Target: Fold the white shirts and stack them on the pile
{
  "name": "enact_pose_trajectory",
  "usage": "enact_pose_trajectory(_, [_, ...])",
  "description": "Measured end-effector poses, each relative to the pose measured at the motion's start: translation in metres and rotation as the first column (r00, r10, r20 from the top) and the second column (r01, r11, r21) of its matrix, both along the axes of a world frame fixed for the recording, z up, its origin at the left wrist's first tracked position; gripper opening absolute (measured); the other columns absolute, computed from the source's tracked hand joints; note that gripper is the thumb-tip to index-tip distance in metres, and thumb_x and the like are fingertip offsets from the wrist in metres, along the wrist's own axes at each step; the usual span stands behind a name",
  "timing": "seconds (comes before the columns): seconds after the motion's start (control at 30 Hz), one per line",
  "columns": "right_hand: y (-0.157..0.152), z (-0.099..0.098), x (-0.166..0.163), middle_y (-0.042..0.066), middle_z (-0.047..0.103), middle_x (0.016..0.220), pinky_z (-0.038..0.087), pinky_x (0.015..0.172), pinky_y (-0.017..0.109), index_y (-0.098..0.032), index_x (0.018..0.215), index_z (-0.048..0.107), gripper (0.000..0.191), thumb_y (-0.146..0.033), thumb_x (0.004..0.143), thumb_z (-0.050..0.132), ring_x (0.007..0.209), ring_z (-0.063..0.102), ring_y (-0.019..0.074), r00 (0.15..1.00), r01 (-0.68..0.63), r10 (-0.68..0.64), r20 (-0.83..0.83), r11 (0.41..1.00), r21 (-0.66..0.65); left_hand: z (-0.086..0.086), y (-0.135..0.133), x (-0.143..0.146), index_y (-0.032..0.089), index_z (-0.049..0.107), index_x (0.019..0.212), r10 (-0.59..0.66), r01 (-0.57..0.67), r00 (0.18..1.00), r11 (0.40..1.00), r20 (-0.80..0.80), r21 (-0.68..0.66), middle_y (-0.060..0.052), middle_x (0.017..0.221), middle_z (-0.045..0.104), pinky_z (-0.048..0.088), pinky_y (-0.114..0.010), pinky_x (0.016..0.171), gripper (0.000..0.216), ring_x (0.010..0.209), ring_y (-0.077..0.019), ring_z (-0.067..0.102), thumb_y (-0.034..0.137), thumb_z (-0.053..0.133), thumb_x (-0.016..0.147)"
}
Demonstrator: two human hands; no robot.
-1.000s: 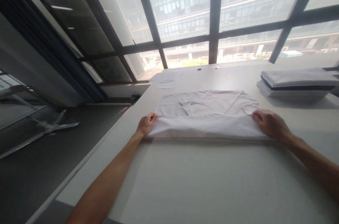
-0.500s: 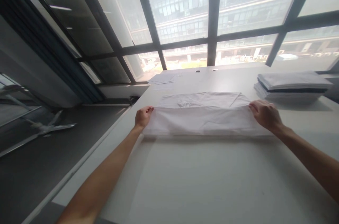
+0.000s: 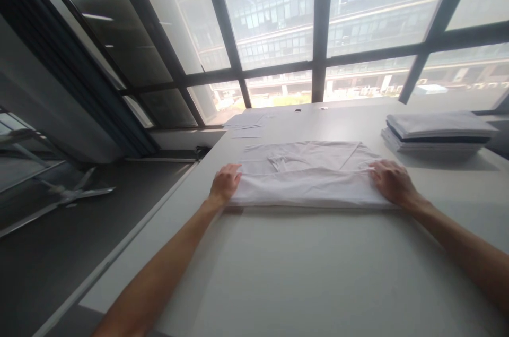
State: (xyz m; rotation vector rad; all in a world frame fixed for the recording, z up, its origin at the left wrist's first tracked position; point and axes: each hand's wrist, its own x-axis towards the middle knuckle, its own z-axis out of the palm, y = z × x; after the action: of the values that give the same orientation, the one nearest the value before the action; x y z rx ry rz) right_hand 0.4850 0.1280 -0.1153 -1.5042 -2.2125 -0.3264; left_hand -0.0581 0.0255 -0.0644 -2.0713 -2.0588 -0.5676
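Note:
A white garment (image 3: 306, 188), which looks like a shirt, lies across the white table in front of me. Its near part is folded over toward the window in a wide band, and wrinkles and a slanting seam show on the layer beyond. At the band's left end rests my left hand (image 3: 226, 183), fingertips on the fabric and slightly apart. My right hand (image 3: 392, 180) is at the opposite end, its fingers stretched over the cloth. Neither hand visibly pinches the fabric; the undersides of the fingers are hidden.
A stack of folded white cloth (image 3: 439, 130) with a dark layer in it stands at the right. Sheets of paper (image 3: 244, 120) lie at the table's far left. Large windows (image 3: 274, 18) rise behind the table, and a metal stand (image 3: 67, 193) is on the floor at left.
The folded band has come down and lies slacker on the layer below. Both hands have moved slightly inward and lower, and their pinching fingers have loosened.

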Motion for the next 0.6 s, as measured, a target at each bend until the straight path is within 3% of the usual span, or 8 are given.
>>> enact_pose_trajectory(0.07, [-0.008, 0.006, -0.010, 0.019, 0.070, 0.120, 0.048, 0.096, 0.050, -0.014, 0.121, 0.070, 0.039, -0.033, 0.100, 0.043, 0.113, 0.061, 0.0356, 0.998, -0.035, 0.037, -0.055, 0.999, 0.042, 0.003, -0.011, 0.030, 0.019, 0.059, 0.144, -0.175, 0.175, 0.985, 0.984, -0.005, -0.013, -0.013, 0.145, 0.062, 0.039, -0.045, 0.118, 0.045, 0.136, -0.0287, 0.055, 0.034, 0.043, 0.105])
enact_pose_trajectory(0.17, [-0.026, 0.015, -0.030, 0.020, 0.065, 0.133, 0.047, 0.105, 0.052, -0.015, 0.131, 0.067, 0.043, -0.037, 0.102, 0.044, 0.127, 0.057, 0.0358, 0.974, -0.182, 0.186, -0.134, 0.983, 0.036, -0.005, -0.029, 0.071, 0.023, 0.047, 0.156, -0.369, 0.364, 0.929, 0.909, 0.014, -0.204, -0.011, 0.164, 0.043, 0.029, -0.050, 0.125, 0.057, 0.153, -0.0309, 0.036, 0.052, 0.033, 0.108])
enact_pose_trajectory(0.27, [-0.044, 0.014, -0.044, 0.014, 0.054, 0.154, 0.038, 0.118, 0.055, -0.022, 0.145, 0.060, 0.050, -0.046, 0.104, 0.045, 0.146, 0.045, 0.0340, 0.918, -0.394, 0.385, -0.095, 0.913, -0.103, -0.019, -0.045, 0.091, 0.031, 0.033, 0.164, -0.350, 0.333, 0.936, 0.852, 0.032, -0.405, -0.010, 0.172, 0.025, 0.021, -0.063, 0.124, 0.071, 0.158, -0.0398, 0.018, 0.068, 0.032, 0.104])
enact_pose_trajectory(0.33, [-0.053, 0.006, -0.045, 0.011, 0.040, 0.166, 0.030, 0.122, 0.058, -0.027, 0.155, 0.051, 0.057, -0.052, 0.104, 0.044, 0.155, 0.032, 0.0341, 0.890, -0.453, 0.452, -0.058, 0.862, -0.227, -0.027, -0.052, 0.093, 0.035, 0.025, 0.166, -0.308, 0.287, 0.951, 0.851, 0.025, -0.441, -0.010, 0.174, 0.019, 0.016, -0.069, 0.122, 0.076, 0.159, -0.0424, 0.012, 0.073, 0.031, 0.101])
enact_pose_trajectory(0.5, [-0.060, -0.017, -0.033, 0.008, 0.028, 0.170, 0.020, 0.126, 0.061, -0.033, 0.163, 0.036, 0.063, -0.058, 0.105, 0.038, 0.159, 0.019, 0.0319, 0.892, -0.433, 0.451, -0.042, 0.823, -0.369, -0.036, -0.062, 0.091, 0.036, 0.021, 0.167, -0.228, 0.215, 0.973, 0.887, 0.017, -0.409, -0.011, 0.174, 0.016, 0.014, -0.074, 0.120, 0.081, 0.158, -0.0458, 0.009, 0.077, 0.032, 0.098])
enact_pose_trajectory(0.6, [-0.060, -0.011, -0.039, 0.008, 0.033, 0.168, 0.023, 0.124, 0.064, -0.032, 0.158, 0.046, 0.060, -0.058, 0.106, 0.036, 0.157, 0.025, 0.0334, 0.908, -0.399, 0.416, -0.047, 0.826, -0.398, -0.029, -0.057, 0.098, 0.031, 0.030, 0.165, -0.195, 0.183, 0.981, 0.879, 0.019, -0.440, -0.016, 0.172, 0.021, 0.016, -0.076, 0.118, 0.082, 0.157, -0.0489, 0.013, 0.078, 0.033, 0.097])
